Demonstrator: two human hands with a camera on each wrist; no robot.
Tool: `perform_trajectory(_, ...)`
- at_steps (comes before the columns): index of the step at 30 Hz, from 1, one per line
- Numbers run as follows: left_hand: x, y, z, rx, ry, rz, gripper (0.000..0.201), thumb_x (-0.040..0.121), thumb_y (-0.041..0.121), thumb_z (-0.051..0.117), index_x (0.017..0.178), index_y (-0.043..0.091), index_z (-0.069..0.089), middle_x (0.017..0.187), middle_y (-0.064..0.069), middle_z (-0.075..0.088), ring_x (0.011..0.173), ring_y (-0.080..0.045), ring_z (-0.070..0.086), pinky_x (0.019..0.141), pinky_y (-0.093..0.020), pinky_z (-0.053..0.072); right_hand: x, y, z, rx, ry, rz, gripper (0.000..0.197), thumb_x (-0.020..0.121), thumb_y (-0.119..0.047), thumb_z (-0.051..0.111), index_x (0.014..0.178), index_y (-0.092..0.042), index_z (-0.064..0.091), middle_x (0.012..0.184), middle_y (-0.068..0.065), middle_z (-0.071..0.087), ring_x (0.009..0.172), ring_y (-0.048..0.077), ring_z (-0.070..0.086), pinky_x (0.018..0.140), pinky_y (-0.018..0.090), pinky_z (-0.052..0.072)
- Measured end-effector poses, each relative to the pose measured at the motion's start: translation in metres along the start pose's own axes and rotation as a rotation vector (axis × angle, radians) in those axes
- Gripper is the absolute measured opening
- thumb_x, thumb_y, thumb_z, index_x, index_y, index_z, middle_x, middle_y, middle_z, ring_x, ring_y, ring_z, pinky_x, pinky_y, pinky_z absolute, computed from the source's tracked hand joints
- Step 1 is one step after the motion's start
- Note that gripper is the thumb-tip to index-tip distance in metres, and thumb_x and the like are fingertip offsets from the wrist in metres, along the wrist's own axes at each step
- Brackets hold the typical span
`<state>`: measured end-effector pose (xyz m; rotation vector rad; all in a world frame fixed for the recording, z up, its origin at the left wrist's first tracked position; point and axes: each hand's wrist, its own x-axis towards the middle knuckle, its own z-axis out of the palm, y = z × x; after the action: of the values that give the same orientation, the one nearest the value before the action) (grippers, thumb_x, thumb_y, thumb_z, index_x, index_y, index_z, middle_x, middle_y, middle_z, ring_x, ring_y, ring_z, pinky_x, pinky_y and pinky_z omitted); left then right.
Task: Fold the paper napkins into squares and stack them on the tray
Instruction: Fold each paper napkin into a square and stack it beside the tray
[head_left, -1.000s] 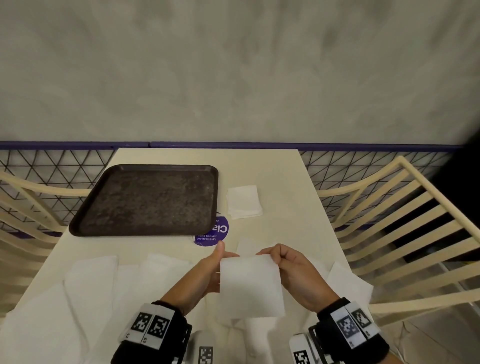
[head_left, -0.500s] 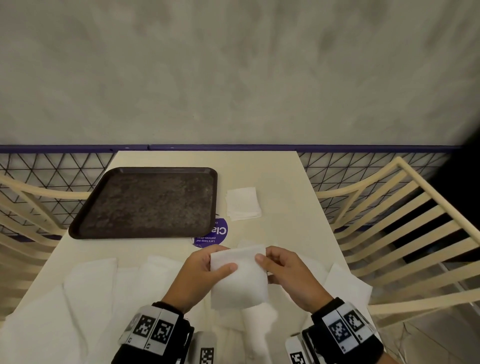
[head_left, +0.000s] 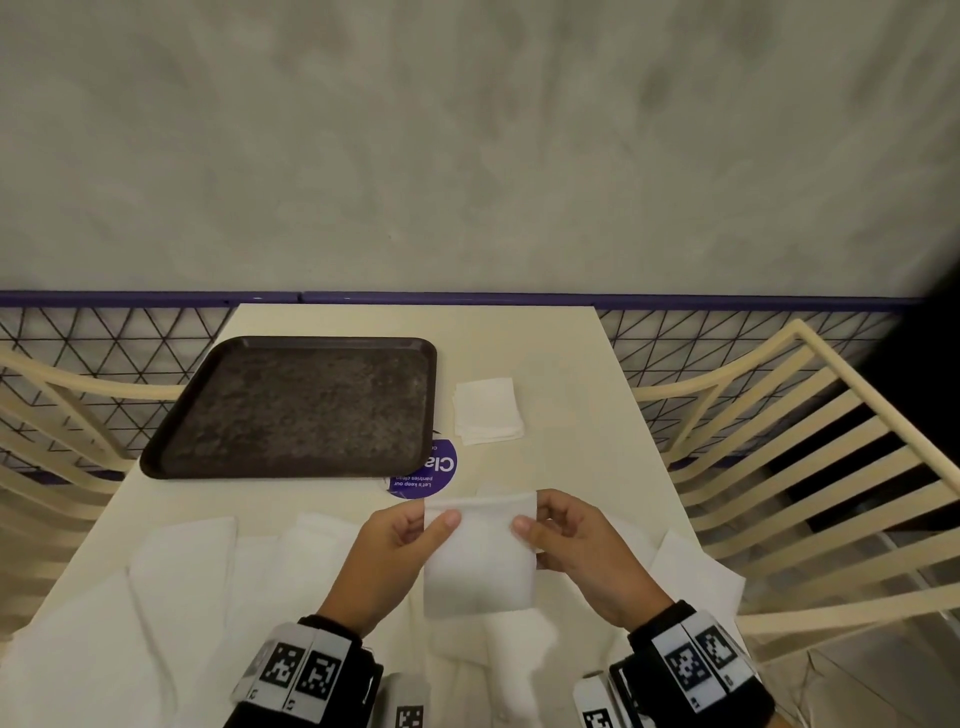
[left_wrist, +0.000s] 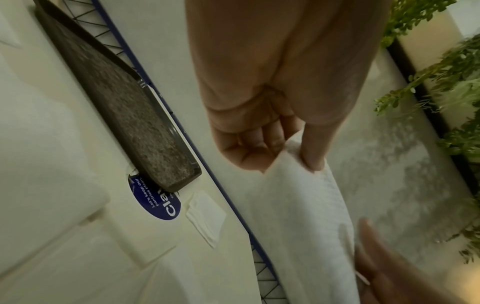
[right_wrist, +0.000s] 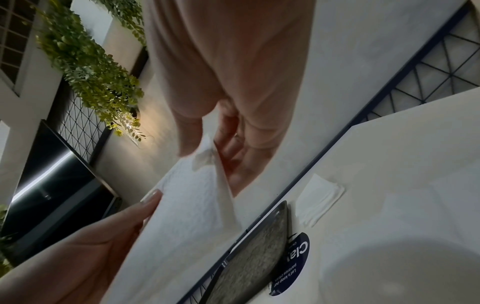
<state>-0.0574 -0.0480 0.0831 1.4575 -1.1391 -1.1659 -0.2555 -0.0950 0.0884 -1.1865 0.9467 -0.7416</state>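
White, folded paper napkin (head_left: 478, 556) hung pinched between left hand (head_left: 390, 551) and right hand (head_left: 574, 545), thumbs gripping its top corners, with the empty dark rectangular plastic tray (head_left: 296, 408) lying ahead of, and nearer, the left hand.

Black wrist bands (head_left: 317, 670) on both wrists, white tags with black square codes.

White napkin (head_left: 478, 561); dark speckled tray (head_left: 291, 410)

Sticker (head_left: 423, 475) text partly hidden under tray (head_left: 291, 410); fingers behind held napkin (head_left: 478, 556) unseen; near napkins cut off.
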Motion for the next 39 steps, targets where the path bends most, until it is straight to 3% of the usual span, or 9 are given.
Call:
perform_trajectory(4, -0.001, 0.000, -0.001, 0.064, -0.021, 0.023, 0.019, 0.087, 0.024, 0.060, 0.088, 0.008, 0.070, 0.083, -0.008, 0.072, 0.079, -0.026, 0.067, 0.073, -0.035, 0.055, 0.002, -0.002, 0.000, 0.001, 0.083, -0.020, 0.014, 0.090, -0.020, 0.058, 0.085, -0.012, 0.069, 0.080, -0.001, 0.065, 0.076, 0.010, 0.060, 0.071, 0.029, 0.052)
perform_trajectory(7, -0.002, 0.002, -0.004, 0.207, -0.001, 0.099, 0.014, 0.083, 0.028, 0.065, 0.097, 0.025, 0.067, 0.082, 0.020, 0.069, 0.080, -0.004, 0.063, 0.068, -0.019, 0.051, 0.005, 0.000, 0.001, -0.027, 0.124, -0.045, 0.015, 0.089, -0.017, 0.060, 0.079, -0.013, 0.069, 0.076, -0.002, 0.065, 0.074, 0.012, 0.059, 0.072, 0.030, 0.052)
perform_trajectory(11, 0.001, 0.011, -0.005, 0.547, 0.048, 0.360, 0.060, 0.067, 0.075, 0.053, 0.115, 0.039, 0.056, 0.108, 0.035, 0.053, 0.102, 0.010, 0.050, 0.086, -0.011, 0.039, 0.006, 0.004, 0.003, -0.226, 0.136, -0.152, 0.011, 0.084, -0.019, 0.067, 0.075, -0.021, 0.072, 0.077, -0.001, 0.068, 0.076, 0.014, 0.059, 0.073, 0.029, 0.047)
perform_trajectory(19, 0.005, 0.014, 0.005, 0.480, 0.000, 0.289, 0.004, 0.078, 0.030, 0.073, 0.076, 0.027, 0.074, 0.068, 0.035, 0.062, 0.079, 0.003, 0.059, 0.067, -0.005, 0.040, 0.002, 0.000, 0.010, -0.466, 0.122, -0.357, 0.022, 0.084, -0.016, 0.069, 0.073, -0.035, 0.067, 0.085, -0.013, 0.068, 0.080, 0.005, 0.061, 0.069, 0.012, 0.044)
perform_trajectory(23, 0.002, 0.009, -0.010, 0.436, 0.012, 0.243, 0.015, 0.076, 0.023, 0.074, 0.067, 0.032, 0.068, 0.071, 0.023, 0.066, 0.074, -0.002, 0.059, 0.066, -0.009, 0.044, 0.002, 0.001, 0.000, -0.389, 0.180, -0.354, 0.020, 0.084, -0.014, 0.068, 0.073, -0.030, 0.067, 0.083, -0.010, 0.068, 0.079, 0.009, 0.062, 0.074, 0.025, 0.049)
perform_trajectory(27, 0.000, 0.005, -0.023, 0.506, 0.006, 0.235, 0.017, 0.077, 0.028, 0.073, 0.064, 0.035, 0.064, 0.068, 0.017, 0.067, 0.074, -0.003, 0.060, 0.063, -0.008, 0.043, 0.003, 0.001, -0.006, -0.383, 0.188, -0.331, 0.018, 0.086, -0.013, 0.065, 0.075, -0.027, 0.065, 0.081, -0.010, 0.067, 0.077, 0.008, 0.060, 0.072, 0.023, 0.047)
perform_trajectory(32, 0.004, 0.013, -0.017, 0.581, -0.002, 0.367, 0.034, 0.068, 0.069, 0.051, 0.089, 0.043, 0.057, 0.090, 0.029, 0.060, 0.095, 0.006, 0.053, 0.077, -0.009, 0.041, 0.006, 0.003, -0.005, -0.382, 0.151, -0.326, 0.010, 0.083, -0.029, 0.062, 0.074, -0.031, 0.064, 0.078, -0.010, 0.067, 0.075, 0.008, 0.060, 0.070, 0.020, 0.045)
perform_trajectory(36, 0.006, 0.011, 0.006, 0.498, -0.132, 0.358, 0.041, 0.072, 0.063, 0.043, 0.083, 0.030, 0.065, 0.077, 0.022, 0.063, 0.082, 0.000, 0.057, 0.066, -0.009, 0.039, 0.008, 0.005, 0.007, -0.385, 0.104, -0.335, 0.015, 0.078, -0.045, 0.058, 0.076, -0.032, 0.064, 0.078, -0.010, 0.067, 0.074, 0.010, 0.060, 0.067, 0.019, 0.046)
perform_trajectory(39, 0.007, 0.006, 0.006, 0.430, -0.037, 0.327, 0.038, 0.076, 0.054, 0.050, 0.074, 0.020, 0.067, 0.072, 0.016, 0.064, 0.074, -0.001, 0.057, 0.062, -0.007, 0.038, 0.009, 0.007, 0.007, -0.338, 0.116, -0.308, 0.014, 0.082, -0.043, 0.061, 0.082, -0.029, 0.061, 0.067, -0.010, 0.057, 0.064, 0.007, 0.050, 0.060, 0.016, 0.040)
